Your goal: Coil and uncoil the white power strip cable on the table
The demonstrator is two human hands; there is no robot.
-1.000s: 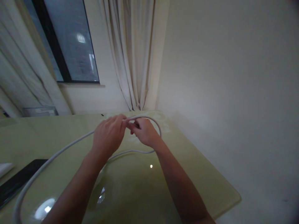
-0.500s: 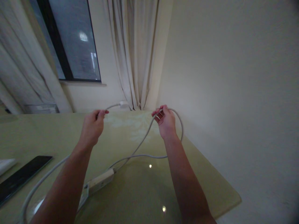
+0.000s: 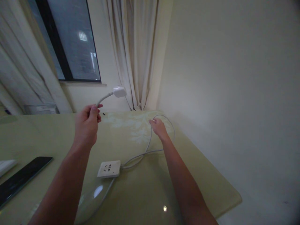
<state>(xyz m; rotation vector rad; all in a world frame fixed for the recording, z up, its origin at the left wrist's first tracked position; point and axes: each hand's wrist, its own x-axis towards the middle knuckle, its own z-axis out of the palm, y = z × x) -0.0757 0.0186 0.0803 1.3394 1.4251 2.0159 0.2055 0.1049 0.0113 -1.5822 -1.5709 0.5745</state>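
My left hand (image 3: 86, 126) is closed around a grey-white cable near a white block (image 3: 119, 91), which sticks up beyond the fingers above the far table edge. I cannot make out what kind of block it is. My right hand (image 3: 158, 127) pinches a loop of power cord (image 3: 150, 139) over the far right part of the table. The loop curls behind that hand and passes by the forearm. Between my arms, a white socket box (image 3: 109, 169) lies on the table, its holes facing up. Cord runs from its right end, and another length shows below it.
A dark tablet-like slab (image 3: 22, 179) and a white object (image 3: 7, 165) lie at the left of the greenish, glossy table (image 3: 136, 200). Curtains (image 3: 138, 53) and a window (image 3: 72, 40) stand behind it. A plain wall (image 3: 229, 78) borders the right side.
My left hand has raised the white block above the table edge. My right hand has moved down and slightly left with the cord. The socket box has shifted right and turned holes up.
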